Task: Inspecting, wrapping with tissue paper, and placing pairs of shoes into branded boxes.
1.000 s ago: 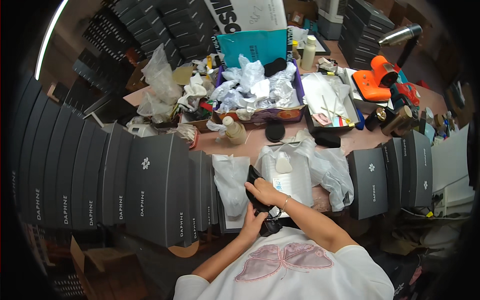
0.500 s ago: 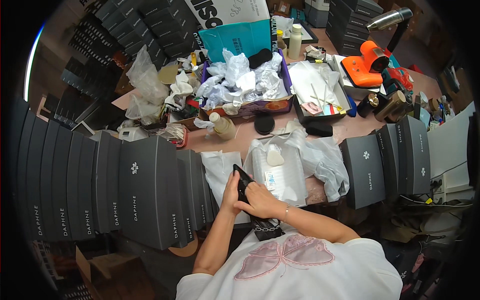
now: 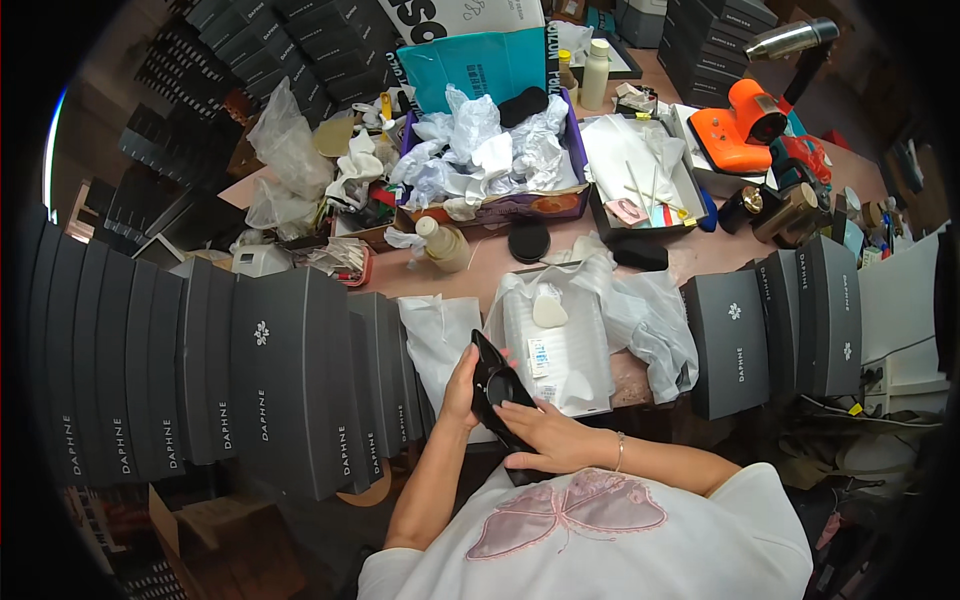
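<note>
A black shiny pointed shoe is held before my chest, its toe pointing away and its opening facing up and right. My left hand grips it along the left side near the toe; some fingertips show past its right edge. My right hand lies across the heel half, its fingers stretched out and touching the shoe by its opening. Just beyond stands an open shoebox lined with white tissue. Inside it are a white rounded pad and a printed label.
Grey shoeboxes stand in rows at left and right. White paper lies left of the open box. Farther back are a cream bottle, a black round tin, a carton of crumpled tissue and an orange device.
The shoe has turned so that its opening shows. My right hand has slid from its upper part toward the heel and flattened out. The chain at its near end is no longer visible.
</note>
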Available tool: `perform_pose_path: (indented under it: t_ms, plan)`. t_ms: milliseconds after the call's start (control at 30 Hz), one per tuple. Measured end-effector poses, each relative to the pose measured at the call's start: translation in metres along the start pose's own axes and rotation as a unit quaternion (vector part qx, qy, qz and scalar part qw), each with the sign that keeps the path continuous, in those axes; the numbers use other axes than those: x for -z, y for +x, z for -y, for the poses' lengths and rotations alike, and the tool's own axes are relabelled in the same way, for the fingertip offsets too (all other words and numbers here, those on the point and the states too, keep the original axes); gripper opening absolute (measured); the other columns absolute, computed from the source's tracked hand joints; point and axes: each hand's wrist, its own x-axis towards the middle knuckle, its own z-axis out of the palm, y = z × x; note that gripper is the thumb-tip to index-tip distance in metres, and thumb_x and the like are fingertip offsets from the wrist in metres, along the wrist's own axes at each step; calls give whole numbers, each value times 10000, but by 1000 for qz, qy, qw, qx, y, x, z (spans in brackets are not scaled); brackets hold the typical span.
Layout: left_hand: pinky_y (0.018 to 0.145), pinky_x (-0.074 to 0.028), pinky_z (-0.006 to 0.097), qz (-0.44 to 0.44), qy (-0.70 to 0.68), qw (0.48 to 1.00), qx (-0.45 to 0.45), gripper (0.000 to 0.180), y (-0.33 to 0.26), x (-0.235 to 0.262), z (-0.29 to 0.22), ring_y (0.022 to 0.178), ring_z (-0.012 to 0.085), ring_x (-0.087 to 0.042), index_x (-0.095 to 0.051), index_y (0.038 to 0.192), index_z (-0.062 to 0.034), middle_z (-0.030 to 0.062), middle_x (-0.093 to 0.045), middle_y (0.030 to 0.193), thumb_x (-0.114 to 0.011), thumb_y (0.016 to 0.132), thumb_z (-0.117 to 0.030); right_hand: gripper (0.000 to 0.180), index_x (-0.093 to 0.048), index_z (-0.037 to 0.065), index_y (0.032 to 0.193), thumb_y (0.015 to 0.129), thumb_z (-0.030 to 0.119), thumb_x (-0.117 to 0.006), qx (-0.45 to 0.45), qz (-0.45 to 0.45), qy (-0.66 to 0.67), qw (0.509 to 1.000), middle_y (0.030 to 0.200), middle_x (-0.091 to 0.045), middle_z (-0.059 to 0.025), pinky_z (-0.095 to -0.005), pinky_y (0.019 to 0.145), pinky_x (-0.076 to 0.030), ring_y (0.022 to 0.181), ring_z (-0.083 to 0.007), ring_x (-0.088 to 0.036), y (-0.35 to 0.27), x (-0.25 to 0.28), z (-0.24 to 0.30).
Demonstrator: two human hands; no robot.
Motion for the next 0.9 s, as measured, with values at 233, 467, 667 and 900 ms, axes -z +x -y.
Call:
perform_pose_path:
  t_ms: [233, 467, 667, 900]
  plan:
    - [793, -561, 312, -113, 74, 980, -144, 505, -76, -49, 36, 929, 204, -624, -370, 1277, -34, 115, -541, 1115, -632, 847, 2, 302, -637, -11, 935, 934, 266, -517, -257, -7, 315, 914, 748, -624, -166, -347, 733, -491, 745, -326, -612, 15, 50, -26]
    - [868, -536, 321, -81, 104, 982, -133, 626, -91, -50, 24, 987, 191, -601, -356, 1294, -48, 105, -523, 1157, -678, 770, 69, 618, -421, -9, 1314, 778, 159, -680, -373, -46, -165, 912, 848, -655, -230, -448, 711, -513, 740, -374, -653, 16, -12, -209]
    - [875, -514, 340, -86, 46, 990, -101, 649, -80, -16, 31, 977, 203, -582, -310, 1327, -61, 118, -502, 1151, -583, 758, 91, 497, -461, 50, 1288, 808, 85, -585, -325, 36, 84, 941, 733, -632, -178, -443, 639, -498, 687, -361, -635, 37, 56, -86]
    - [915, -502, 341, -14, 46, 998, -44, 745, -77, -46, 21, 1123, 215, -538, -245, 1401, -117, 91, -441, 1254, -534, 754, 113, 365, -464, 44, 1119, 782, 83, -600, -196, 109, -132, 966, 763, -639, -169, -429, 573, -502, 675, -347, -638, 71, 43, -8]
